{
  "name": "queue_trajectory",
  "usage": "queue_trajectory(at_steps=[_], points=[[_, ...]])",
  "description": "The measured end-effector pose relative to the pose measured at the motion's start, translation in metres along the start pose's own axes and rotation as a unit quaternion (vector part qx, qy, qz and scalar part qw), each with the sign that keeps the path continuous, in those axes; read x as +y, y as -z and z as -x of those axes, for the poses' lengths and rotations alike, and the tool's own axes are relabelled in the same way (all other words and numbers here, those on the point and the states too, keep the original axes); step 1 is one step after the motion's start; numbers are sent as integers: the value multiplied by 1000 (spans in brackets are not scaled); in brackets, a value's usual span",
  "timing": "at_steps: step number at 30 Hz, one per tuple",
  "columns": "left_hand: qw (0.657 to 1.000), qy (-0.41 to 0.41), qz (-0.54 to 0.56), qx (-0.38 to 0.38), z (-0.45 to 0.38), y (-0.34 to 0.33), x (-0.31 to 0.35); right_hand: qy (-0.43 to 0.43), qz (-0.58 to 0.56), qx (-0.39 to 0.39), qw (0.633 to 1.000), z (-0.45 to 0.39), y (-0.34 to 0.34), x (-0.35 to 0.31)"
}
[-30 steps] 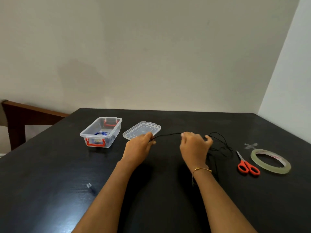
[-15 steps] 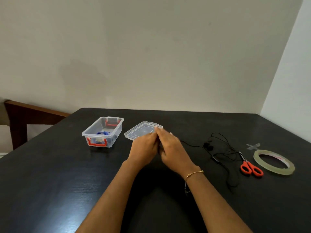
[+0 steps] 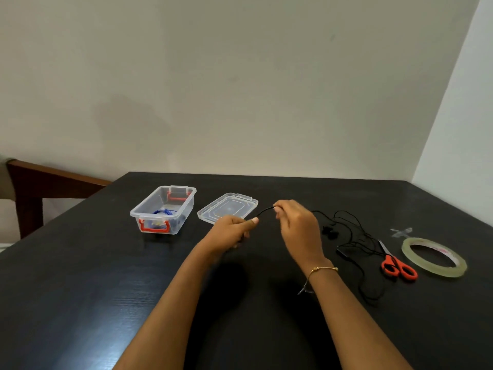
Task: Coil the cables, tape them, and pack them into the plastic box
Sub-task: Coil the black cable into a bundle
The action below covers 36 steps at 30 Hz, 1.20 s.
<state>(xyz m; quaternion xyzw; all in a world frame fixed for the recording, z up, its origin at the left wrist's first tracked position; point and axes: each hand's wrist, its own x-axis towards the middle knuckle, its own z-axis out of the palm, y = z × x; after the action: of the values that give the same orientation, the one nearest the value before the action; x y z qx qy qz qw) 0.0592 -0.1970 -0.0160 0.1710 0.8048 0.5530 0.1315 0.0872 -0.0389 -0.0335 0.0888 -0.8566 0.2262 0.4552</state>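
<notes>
A thin black cable [image 3: 346, 236] lies tangled on the dark table, right of my hands. A short stretch of it arches between them. My left hand [image 3: 232, 231] pinches one end of that stretch between thumb and fingers. My right hand [image 3: 296, 222] pinches the cable a little further right and higher. The clear plastic box [image 3: 184, 209] with red handles stands open at the left, with a coiled blue cable [image 3: 164, 212] inside. Its clear lid [image 3: 229, 209] lies beside it, just behind my left hand.
Orange-handled scissors [image 3: 397, 265] and a roll of clear tape [image 3: 434, 256] lie at the right, with small cut tape pieces [image 3: 401, 232] stuck to the table behind them. A wooden chair back [image 3: 40, 182] stands off the left edge. White walls close the back and right.
My hands, pressed together half a second ago, have drawn apart. The right hand has moved right, pulling a short length of black cable out from the left hand.
</notes>
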Motion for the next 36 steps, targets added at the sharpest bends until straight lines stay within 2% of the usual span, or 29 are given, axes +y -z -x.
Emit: queue_trajectory(at_steps=[2,5,9,11,14,17,22,23,24,26,27,30,33,36], points=[[996,14,70,-49,3,3,3,-44,-3,44,998,-1,4,6],[970,14,216,-112,7,7,10,-62,26,53,996,1,2,10],[865,-28,462,-193,8,9,14,-82,48,41,995,2,1,14],[817,-59,535,-208,7,5,15,-76,42,-19,996,3,1,12],[761,-88,626,-145,5,1,17,-67,0,-148,987,7,-6,6],[739,-96,665,-40,-2,2,15,-57,-38,-256,964,10,-10,-4],[745,-105,648,118,-11,2,6,-38,-38,-355,933,9,-8,-27],[764,-110,620,141,-11,2,5,-30,-32,-360,932,9,-7,-31],[799,-116,567,163,-12,2,4,-21,-24,-353,935,8,-6,-33],[885,-143,389,211,-13,-2,0,3,8,-308,951,7,-5,-34],[913,-166,298,225,-14,-5,-3,16,24,-277,960,6,-4,-32],[951,-208,110,199,-17,-12,-8,49,26,-189,980,4,-1,-26],[966,-229,-47,114,-15,-16,-8,99,58,-124,986,1,1,-20],[973,-202,-63,93,-9,-17,-3,121,140,-83,979,0,3,-11]])
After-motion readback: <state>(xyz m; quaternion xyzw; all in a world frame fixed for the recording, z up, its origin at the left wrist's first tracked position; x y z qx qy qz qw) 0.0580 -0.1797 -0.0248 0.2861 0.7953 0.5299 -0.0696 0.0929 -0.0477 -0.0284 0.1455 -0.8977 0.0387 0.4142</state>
